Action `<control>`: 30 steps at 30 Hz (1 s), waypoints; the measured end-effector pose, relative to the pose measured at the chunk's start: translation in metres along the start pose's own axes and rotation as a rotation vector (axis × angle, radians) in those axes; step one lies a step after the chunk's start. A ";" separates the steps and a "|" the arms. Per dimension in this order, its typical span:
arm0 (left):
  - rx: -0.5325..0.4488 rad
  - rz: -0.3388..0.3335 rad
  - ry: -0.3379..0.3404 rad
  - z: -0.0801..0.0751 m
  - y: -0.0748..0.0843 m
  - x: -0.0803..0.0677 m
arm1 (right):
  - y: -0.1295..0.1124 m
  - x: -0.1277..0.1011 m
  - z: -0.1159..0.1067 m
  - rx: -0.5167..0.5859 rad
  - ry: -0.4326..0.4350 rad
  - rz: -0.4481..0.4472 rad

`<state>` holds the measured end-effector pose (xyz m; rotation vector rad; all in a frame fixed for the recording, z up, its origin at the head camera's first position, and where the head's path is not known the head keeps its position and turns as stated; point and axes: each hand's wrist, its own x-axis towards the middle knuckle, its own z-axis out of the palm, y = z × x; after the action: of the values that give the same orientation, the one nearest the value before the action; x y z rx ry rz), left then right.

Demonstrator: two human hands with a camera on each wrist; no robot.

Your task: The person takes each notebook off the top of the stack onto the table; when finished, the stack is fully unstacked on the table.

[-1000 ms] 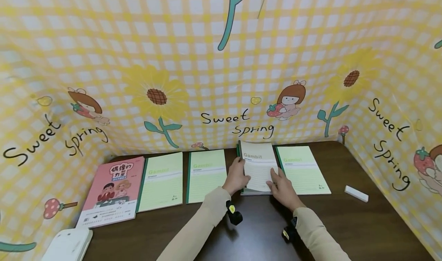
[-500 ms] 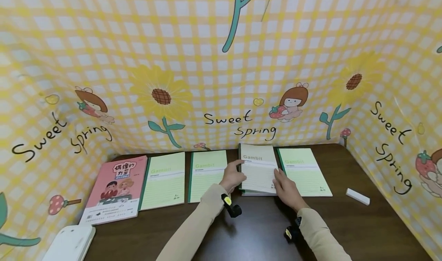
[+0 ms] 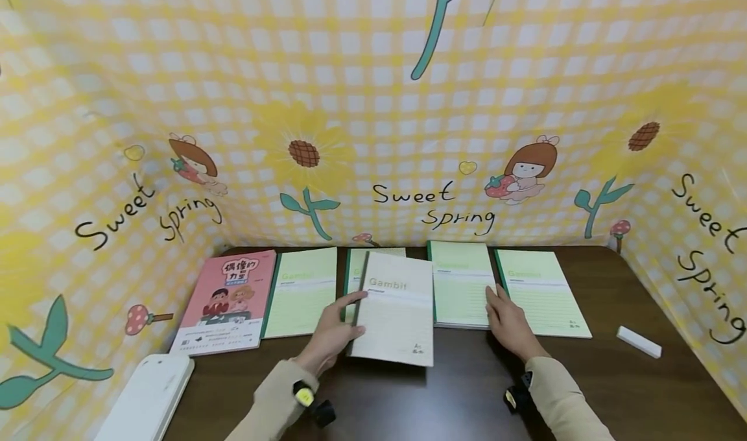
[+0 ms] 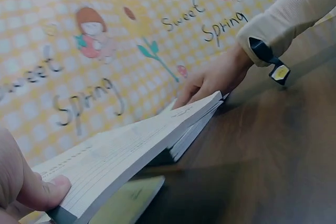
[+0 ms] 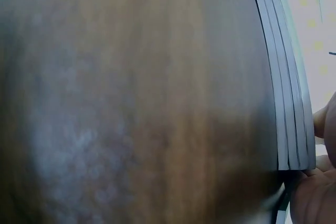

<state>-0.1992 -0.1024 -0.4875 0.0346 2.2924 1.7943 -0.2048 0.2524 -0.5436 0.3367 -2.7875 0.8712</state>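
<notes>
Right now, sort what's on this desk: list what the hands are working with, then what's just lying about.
In hand:
left hand, gripping the cream Gambit notebook
right hand, resting on the stack of green notebooks

Lying about:
pink picture book
green notebook beside it
far-right green notebook
white eraser
white device

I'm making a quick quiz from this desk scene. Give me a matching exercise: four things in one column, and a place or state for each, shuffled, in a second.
Things:
1. pink book
2. Gambit notebook
3. white eraser
4. stack of notebooks

Places or states:
A. alone near the table's right edge
B. under the right hand
C. far left of the row
D. held by the left hand, lifted at one edge

Pairs: 1-C, 2-D, 3-A, 4-B
</notes>
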 end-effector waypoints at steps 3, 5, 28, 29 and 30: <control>-0.075 -0.021 0.043 -0.024 -0.010 -0.029 | 0.000 0.000 -0.002 -0.004 -0.002 0.006; -0.127 -0.063 0.082 -0.039 -0.018 -0.051 | -0.001 0.000 -0.001 -0.014 -0.014 0.010; -0.021 -0.171 -0.016 -0.126 -0.096 -0.171 | -0.003 0.001 0.001 -0.025 -0.026 -0.004; 0.045 -0.175 0.009 -0.125 -0.095 -0.169 | -0.003 0.001 0.001 -0.027 -0.023 -0.005; 0.137 -0.177 0.041 -0.124 -0.094 -0.167 | -0.004 0.001 0.001 -0.028 -0.022 -0.003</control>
<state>-0.0489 -0.2706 -0.5225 -0.1777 2.3603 1.5643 -0.2047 0.2489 -0.5421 0.3472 -2.8159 0.8315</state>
